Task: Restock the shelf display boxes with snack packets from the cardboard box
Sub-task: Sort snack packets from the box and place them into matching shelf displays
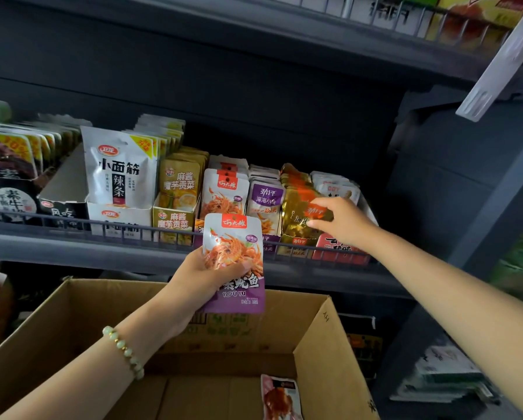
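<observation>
head view: left hand (198, 277) fingers (220, 272) pinch the upright squid packet (235, 237).

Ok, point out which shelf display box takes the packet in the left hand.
The squid box, between the yellow box and the purple-labelled box: its red-tabbed packets match the left hand's packet. The right hand pinches a gold packet.

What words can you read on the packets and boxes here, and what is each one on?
"小面筋 辣条": white packet.
"麻酱 魔芋贡菜": yellow packet and its display box.
"深海小鱼": purple packet.
"YOU YU": held packet in the left hand.
Too blurred: the gold packet pinched by the right hand.
</observation>
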`<state>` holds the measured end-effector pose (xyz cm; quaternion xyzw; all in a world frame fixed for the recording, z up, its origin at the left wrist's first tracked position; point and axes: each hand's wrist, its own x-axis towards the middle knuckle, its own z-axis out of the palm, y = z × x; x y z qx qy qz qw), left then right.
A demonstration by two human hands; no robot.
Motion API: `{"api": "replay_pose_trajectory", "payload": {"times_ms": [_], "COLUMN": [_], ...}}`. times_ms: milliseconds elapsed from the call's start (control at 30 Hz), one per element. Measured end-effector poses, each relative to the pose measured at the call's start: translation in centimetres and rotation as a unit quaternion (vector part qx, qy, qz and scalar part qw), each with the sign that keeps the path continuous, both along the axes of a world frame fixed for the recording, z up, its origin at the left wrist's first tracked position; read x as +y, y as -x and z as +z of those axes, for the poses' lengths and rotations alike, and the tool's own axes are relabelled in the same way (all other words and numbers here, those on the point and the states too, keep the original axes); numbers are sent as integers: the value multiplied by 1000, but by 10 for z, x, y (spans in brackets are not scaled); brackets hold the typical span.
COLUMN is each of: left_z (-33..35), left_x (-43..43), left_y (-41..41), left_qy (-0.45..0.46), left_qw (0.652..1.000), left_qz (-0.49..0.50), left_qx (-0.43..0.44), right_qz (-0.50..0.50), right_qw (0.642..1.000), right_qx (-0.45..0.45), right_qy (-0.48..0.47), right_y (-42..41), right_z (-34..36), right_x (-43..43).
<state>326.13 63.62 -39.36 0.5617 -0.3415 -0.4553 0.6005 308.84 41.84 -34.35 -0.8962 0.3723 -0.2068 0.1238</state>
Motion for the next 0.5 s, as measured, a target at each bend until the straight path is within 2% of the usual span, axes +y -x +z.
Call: {"api": "replay_pose_trajectory", "payload": {"times_ms": [167,300,367,433,500], "left_z": [0,4,6,8,10], "left_x": [4,14,19,25,30], "left_y": [4,-1,-2,-3,-3], "left_qy": [5,24,37,38,30], "left_qw": [1000,999,999,998,995], "left_qz": [13,13,3,-8,-27], "left_qx": [27,28,-5,-53,-92], "right_qz": [-3,16,62,100,107], "right_qw": [1000,988,986,972,942], "right_qx": [-8,-123,-157,-148,-126], "right_qy": [29,92,16,-154,-294], "right_y": [-2,-8,-17,-27,-36], "right_z": [0,4,4,8,12], "right_x": [16,64,88,106,117]}}
